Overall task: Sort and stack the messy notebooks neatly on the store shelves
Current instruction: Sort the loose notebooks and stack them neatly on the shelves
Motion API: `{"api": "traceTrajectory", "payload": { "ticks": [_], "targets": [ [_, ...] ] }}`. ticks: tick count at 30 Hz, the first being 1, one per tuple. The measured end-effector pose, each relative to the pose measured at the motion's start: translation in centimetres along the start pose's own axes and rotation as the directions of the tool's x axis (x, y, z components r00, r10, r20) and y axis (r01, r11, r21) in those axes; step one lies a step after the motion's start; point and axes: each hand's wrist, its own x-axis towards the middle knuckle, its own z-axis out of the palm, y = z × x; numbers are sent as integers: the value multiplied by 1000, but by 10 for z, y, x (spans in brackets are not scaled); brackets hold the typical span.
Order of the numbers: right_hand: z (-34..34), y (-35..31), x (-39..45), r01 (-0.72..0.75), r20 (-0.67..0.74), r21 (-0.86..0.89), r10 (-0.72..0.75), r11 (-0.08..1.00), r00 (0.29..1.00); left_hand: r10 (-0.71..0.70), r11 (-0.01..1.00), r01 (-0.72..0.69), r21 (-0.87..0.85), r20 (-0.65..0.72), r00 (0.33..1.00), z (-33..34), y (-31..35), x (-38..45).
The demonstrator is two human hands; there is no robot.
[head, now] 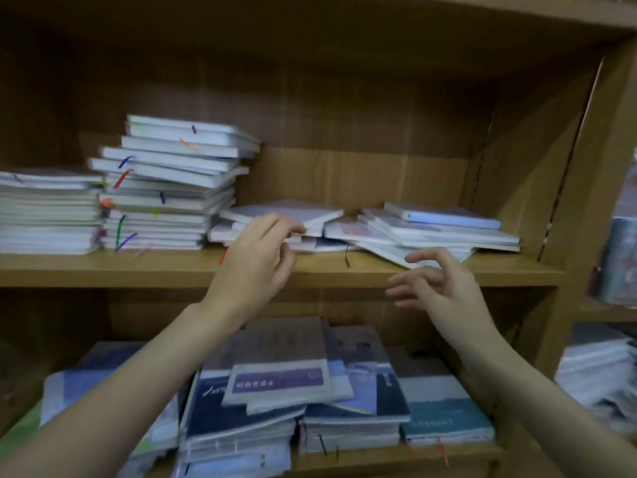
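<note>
A brown wooden shelf unit (310, 267) holds several heaps of notebooks. On the upper board, at far left, sits a flat stack of white-edged notebooks (48, 212); beside it on the right stands a taller, crooked stack of pale notebooks with coloured ribbon markers (172, 188). In the middle lies a low, untidy pile of pale lilac notebooks (282, 219), and to its right a fanned-out pile of light blue and white notebooks (437, 229) slumps toward the shelf's near edge.

The left hand (256, 260) reaches up to the lilac pile, its fingers (293, 229) curled at the pile's near edge; motion blur hides whether they actually pinch a cover. The right hand (437, 284) hovers just in front of the fanned pile, fingers spread and loosely bent, touching nothing.

On the lower board, below both forearms, lie overlapping dark blue, purple and teal-covered notebooks (310, 391) in disorderly stacks.
</note>
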Motion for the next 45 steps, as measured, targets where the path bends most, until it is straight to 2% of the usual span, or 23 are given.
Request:
{"api": "traceTrajectory", "payload": {
  "ticks": [2, 5, 8, 11, 13, 15, 16, 20, 23, 26, 30, 31, 33, 34, 35, 37, 39, 42, 45],
  "targets": [
    [-14, -8, 19, 97, 49, -215, -88, 972, 995, -1, 997, -5, 72, 87, 996, 9, -10, 18],
    [-30, -4, 48, 169, 159, -472, -105, 865, 982, -31, 987, -4, 161, 217, 976, 25, -19, 34],
    [-44, 10, 75, 194, 176, -614, -107, 765, 979, -34, 982, -12, 186, 239, 971, 39, -15, 45],
    [-64, 25, 108, 239, 251, -761, -65, 603, 966, 17, 983, -60, 176, 238, 971, 59, -5, 63],
    [-78, 32, 128, 181, 251, -767, 28, 616, 968, 9, 984, -60, 169, 286, 958, 76, 6, 78],
    [-90, 36, 146, 115, 236, -740, 96, 662, 967, -58, 990, 5, 144, 371, 927, 98, 13, 93],
    [-95, 39, 154, 106, 247, -751, 129, 652, 960, -98, 991, 49, 124, 428, 898, 108, 18, 99],
    [-106, 56, 177, 133, 318, -839, 276, 528, 907, -169, 983, 177, 42, 569, 805, 136, 26, 118],
    [-108, 63, 180, 238, 375, -863, 249, 446, 893, -190, 972, 236, 10, 630, 753, 142, 21, 125],
    [-107, 65, 176, 270, 403, -858, 246, 438, 882, -194, 970, 241, 4, 604, 773, 146, 16, 125],
    [-92, 64, 180, 336, 369, -916, 128, 221, 921, -249, 953, 302, -29, 497, 832, 147, 19, 122],
    [-92, 61, 182, 327, 354, -920, 102, 217, 930, -263, 949, 313, -24, 482, 836, 144, 19, 123],
    [-95, 52, 186, 312, 343, -902, 56, 298, 938, -275, 952, 305, 17, 480, 833, 137, 17, 122],
    [-97, 48, 188, 318, 344, -899, 38, 302, 938, -263, 960, 277, 44, 483, 835, 133, 15, 122],
    [-95, 46, 189, 330, 350, -909, 35, 256, 936, -248, 967, 245, 72, 488, 837, 130, 14, 120],
    [-82, 46, 189, 353, 355, -932, 17, 80, 935, -233, 972, 199, 122, 497, 836, 122, 15, 116],
    [-67, 52, 189, 337, 337, -941, 13, -17, 942, -231, 971, 166, 170, 512, 827, 115, 18, 112],
    [-59, 49, 194, 269, 268, -963, 33, -25, 963, -244, 966, 157, 204, 532, 811, 106, 17, 104],
    [-66, 33, 201, 223, 223, -973, -4, 67, 975, -243, 962, 133, 239, 526, 815, 102, 14, 97]
  ]
}}
